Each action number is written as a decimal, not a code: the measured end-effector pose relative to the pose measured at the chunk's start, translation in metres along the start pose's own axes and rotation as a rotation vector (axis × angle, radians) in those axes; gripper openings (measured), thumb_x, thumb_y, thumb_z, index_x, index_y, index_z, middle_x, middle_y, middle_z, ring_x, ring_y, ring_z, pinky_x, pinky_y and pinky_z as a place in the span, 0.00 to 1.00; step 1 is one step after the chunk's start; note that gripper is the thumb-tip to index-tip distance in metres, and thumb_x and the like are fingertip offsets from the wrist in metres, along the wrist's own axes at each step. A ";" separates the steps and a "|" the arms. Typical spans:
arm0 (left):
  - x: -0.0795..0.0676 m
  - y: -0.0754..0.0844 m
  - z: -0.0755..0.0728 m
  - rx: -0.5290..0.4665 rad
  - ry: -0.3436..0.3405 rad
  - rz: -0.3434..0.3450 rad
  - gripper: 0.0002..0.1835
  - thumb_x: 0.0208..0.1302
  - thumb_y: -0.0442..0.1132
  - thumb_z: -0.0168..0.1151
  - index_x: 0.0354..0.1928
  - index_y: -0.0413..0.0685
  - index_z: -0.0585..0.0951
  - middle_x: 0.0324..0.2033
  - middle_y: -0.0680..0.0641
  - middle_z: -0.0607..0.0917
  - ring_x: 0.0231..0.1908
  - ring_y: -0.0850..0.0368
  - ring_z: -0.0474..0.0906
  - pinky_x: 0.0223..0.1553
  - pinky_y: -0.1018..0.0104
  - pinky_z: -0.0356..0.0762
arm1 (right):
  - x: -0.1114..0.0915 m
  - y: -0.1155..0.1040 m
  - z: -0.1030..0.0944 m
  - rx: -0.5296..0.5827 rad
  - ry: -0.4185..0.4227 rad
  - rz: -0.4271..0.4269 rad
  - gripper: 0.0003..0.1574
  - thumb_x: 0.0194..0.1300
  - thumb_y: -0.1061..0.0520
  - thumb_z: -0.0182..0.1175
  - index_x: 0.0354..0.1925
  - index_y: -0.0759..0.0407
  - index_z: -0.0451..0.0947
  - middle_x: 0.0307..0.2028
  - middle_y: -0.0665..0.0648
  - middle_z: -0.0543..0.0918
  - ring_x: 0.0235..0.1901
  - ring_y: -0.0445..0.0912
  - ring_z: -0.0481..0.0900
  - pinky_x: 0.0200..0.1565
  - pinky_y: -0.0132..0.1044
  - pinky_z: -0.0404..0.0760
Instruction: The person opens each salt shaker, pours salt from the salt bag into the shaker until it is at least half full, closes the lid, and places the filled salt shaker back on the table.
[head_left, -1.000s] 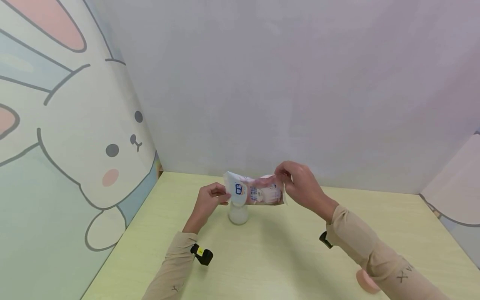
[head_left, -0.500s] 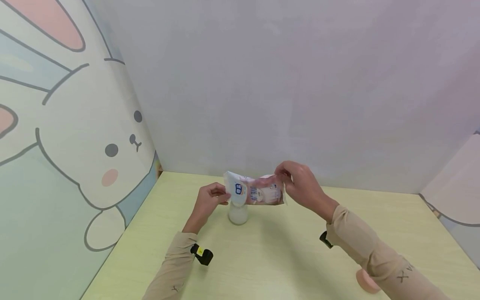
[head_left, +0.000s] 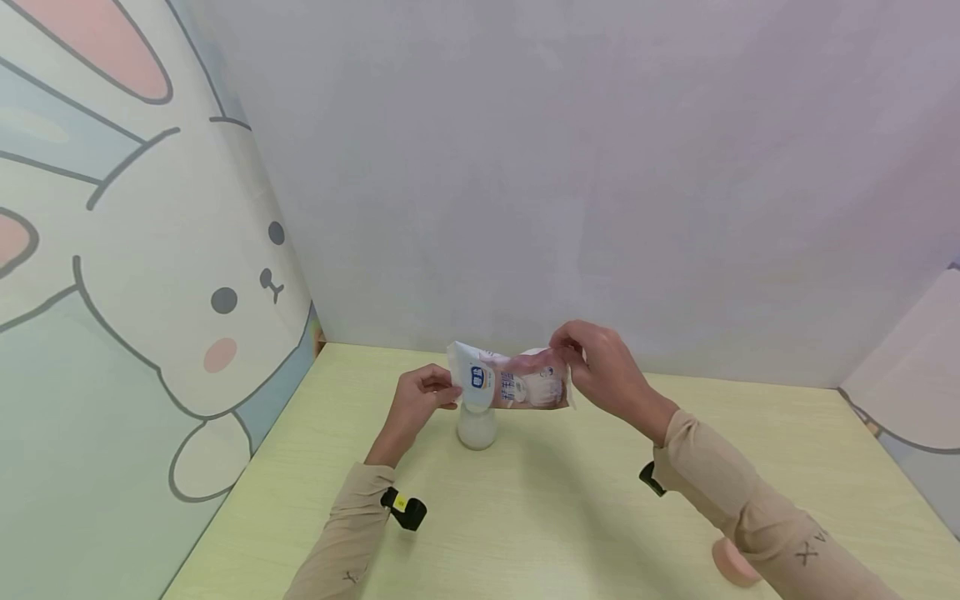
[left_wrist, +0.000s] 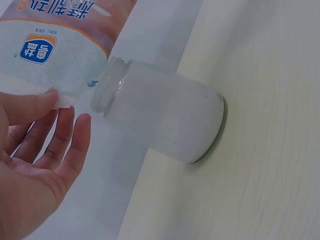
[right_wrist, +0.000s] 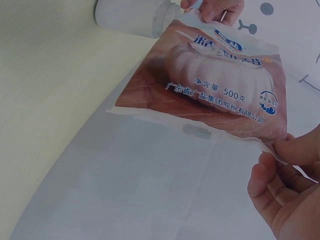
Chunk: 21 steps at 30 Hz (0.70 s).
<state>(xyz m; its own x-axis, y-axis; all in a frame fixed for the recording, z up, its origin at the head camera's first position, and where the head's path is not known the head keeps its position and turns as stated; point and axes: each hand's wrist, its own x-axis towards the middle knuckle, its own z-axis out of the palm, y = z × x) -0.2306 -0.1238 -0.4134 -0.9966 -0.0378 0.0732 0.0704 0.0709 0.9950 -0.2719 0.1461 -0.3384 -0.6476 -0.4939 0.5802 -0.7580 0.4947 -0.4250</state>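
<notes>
Above the table, both hands hold a printed plastic bag of salt [head_left: 525, 387]. My left hand [head_left: 414, 408] pinches the bag's left end between thumb and index finger, while its other fingers curve loosely. My right hand [head_left: 606, 371] pinches the upper corner at the other end. A clear glass jar [left_wrist: 165, 117] with a threaded neck stands upright on the table, full of white content to well up its sides. In the left wrist view, the bag's end lies at the jar's mouth. The bag hides that mouth in the head view.
A round pink object [head_left: 731, 564] lies on the pale wood table [head_left: 510, 533] at the front right, partly covered by the right sleeve. Behind the table rises a grey-white wall [head_left: 570, 183]. A rabbit-printed panel [head_left: 172, 275] borders the left side.
</notes>
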 end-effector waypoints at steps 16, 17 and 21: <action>-0.002 -0.001 0.001 0.005 -0.010 -0.001 0.07 0.57 0.25 0.63 0.38 0.29 0.79 0.36 0.36 0.83 0.40 0.38 0.81 0.42 0.47 0.81 | -0.002 -0.001 0.000 -0.001 -0.004 0.001 0.11 0.60 0.73 0.55 0.33 0.59 0.79 0.29 0.51 0.80 0.26 0.42 0.72 0.28 0.36 0.75; -0.001 -0.002 0.001 0.003 -0.012 -0.002 0.07 0.58 0.25 0.62 0.38 0.29 0.79 0.36 0.36 0.83 0.40 0.38 0.80 0.42 0.47 0.81 | -0.002 -0.001 0.000 -0.002 -0.004 0.001 0.11 0.60 0.73 0.55 0.33 0.59 0.79 0.29 0.51 0.80 0.26 0.42 0.72 0.27 0.36 0.75; -0.001 -0.002 0.001 0.001 -0.015 -0.003 0.07 0.58 0.25 0.62 0.38 0.28 0.79 0.36 0.35 0.83 0.40 0.36 0.80 0.43 0.46 0.80 | -0.002 0.000 0.000 -0.004 -0.005 -0.001 0.11 0.60 0.72 0.55 0.33 0.59 0.78 0.29 0.51 0.80 0.25 0.42 0.72 0.27 0.36 0.75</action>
<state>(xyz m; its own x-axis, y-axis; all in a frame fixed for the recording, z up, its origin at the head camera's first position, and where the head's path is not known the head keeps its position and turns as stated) -0.2295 -0.1227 -0.4154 -0.9973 -0.0234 0.0692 0.0673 0.0714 0.9952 -0.2707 0.1469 -0.3394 -0.6469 -0.4981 0.5774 -0.7586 0.4969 -0.4213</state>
